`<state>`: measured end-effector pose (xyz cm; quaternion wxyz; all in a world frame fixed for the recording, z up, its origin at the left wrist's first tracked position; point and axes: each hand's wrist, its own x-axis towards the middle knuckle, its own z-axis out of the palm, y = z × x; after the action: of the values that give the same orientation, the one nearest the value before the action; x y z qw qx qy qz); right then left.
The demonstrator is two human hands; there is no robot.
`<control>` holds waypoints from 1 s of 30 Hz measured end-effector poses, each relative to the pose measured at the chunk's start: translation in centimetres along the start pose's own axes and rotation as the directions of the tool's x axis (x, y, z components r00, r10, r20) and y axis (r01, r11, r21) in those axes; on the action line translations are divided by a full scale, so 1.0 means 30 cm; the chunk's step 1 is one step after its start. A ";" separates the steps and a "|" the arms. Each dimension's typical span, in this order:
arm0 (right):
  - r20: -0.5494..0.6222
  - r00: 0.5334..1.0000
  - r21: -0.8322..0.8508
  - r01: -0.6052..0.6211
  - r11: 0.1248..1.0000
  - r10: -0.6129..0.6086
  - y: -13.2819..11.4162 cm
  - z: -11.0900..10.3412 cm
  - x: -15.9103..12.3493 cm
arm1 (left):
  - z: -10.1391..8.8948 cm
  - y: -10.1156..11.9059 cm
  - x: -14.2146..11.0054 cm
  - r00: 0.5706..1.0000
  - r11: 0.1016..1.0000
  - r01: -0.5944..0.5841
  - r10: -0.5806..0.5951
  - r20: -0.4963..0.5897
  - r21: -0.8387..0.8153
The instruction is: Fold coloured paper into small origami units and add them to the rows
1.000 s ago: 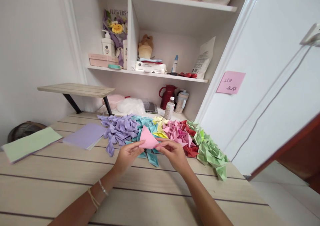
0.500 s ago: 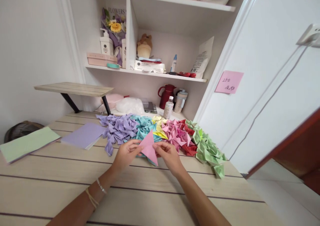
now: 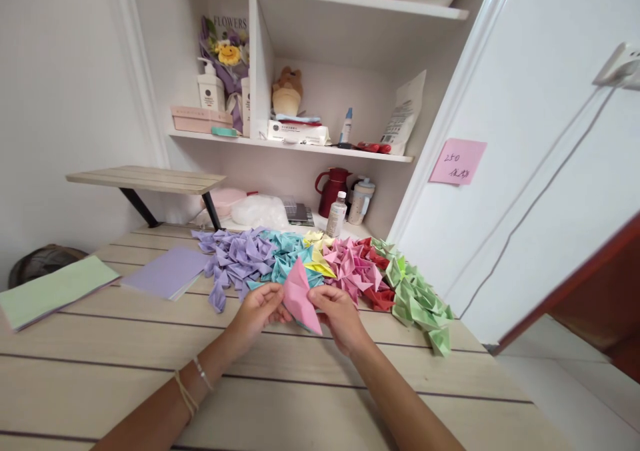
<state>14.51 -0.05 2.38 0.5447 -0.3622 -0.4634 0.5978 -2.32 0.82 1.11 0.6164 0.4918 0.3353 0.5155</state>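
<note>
A piece of folded pink paper (image 3: 301, 298) is held up between both hands over the table. My left hand (image 3: 261, 310) pinches its left side with thumb and fingers. On the right side, my right hand (image 3: 336, 310) grips it with the thumb in front. The paper bulges a little, with a point at the top and another at the lower right. Just behind it lie heaps of folded paper shapes: purple (image 3: 239, 258), turquoise (image 3: 287, 251), yellow (image 3: 316, 254), pink (image 3: 351, 264), red (image 3: 379, 298) and green (image 3: 420, 298).
Flat purple sheets (image 3: 166, 271) and green sheets (image 3: 57, 290) lie at left. A small raised wooden shelf (image 3: 145, 178) stands at the back left. Behind the heaps are a bottle (image 3: 337, 214), a red jug (image 3: 332, 192) and a cup (image 3: 361, 201).
The pink paper has gone from a flat triangle to a bulging, partly opened shape, its lower point shifted right. My left fingers have moved lower along its side.
</note>
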 end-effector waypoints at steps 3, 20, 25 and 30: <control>0.057 0.997 0.126 -0.056 0.990 0.050 0.003 0.013 -0.011 | 0.002 -0.001 -0.005 1.000 0.997 0.028 -0.027 0.014 -0.078; -0.026 0.985 -0.127 0.166 0.978 -0.170 -0.037 0.026 -0.022 | -0.001 0.003 0.000 0.996 1.000 0.007 -0.006 -0.094 0.007; -0.014 1.000 0.118 0.005 0.993 -0.003 -0.022 0.015 -0.021 | 0.008 0.000 -0.008 0.998 0.996 0.068 -0.068 -0.001 -0.066; 0.063 0.994 0.283 -0.103 0.954 0.089 -0.001 0.012 -0.019 | 0.010 0.003 -0.015 0.996 0.991 0.085 -0.083 0.023 -0.106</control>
<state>14.27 -0.67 2.49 0.5498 -0.2870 -0.3676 0.6930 -2.19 0.32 1.25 0.6659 0.4484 0.3220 0.5019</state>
